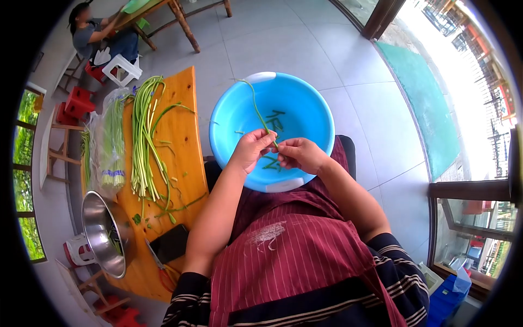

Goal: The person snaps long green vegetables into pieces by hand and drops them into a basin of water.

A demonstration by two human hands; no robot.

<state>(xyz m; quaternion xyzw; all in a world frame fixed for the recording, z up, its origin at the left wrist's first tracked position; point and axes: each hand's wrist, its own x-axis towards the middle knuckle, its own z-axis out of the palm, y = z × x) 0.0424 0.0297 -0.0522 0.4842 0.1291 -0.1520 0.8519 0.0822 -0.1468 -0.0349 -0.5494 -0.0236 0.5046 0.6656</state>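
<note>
Grey floor tiles (278, 41) spread around a blue basin (305, 103), the centre of the clock here; a green strip (422, 103) lies between two and three o'clock, beside bright daylight. At ten o'clock, farther off, a seated person (98, 38) has both arms out to a second table (144, 15). Close by at nine o'clock stands a wooden table (190, 141), bearing a loose bundle of long green stems (143, 131) and, just beyond it, a bundle wrapped in clear plastic (113, 141). Towards eight o'clock a metal bowl (124, 229) sits tilted near the table's edge; at about seven lie a dark flat object (169, 243) and orange-handled scissors (165, 275).

Over the lower part of the basin, the left hand (255, 150) is nearly closed, pinching a green stem (255, 103) between thumb and fingertips. Just beside it at four o'clock, the right hand (299, 155) has its fingers curled in and pinches the stem's lower end. From the grip the stem rises, bending towards eleven o'clock over the rim. Short green pieces (275, 115) lie on the basin's floor, and a striped red apron (305, 245) fills six o'clock.
</note>
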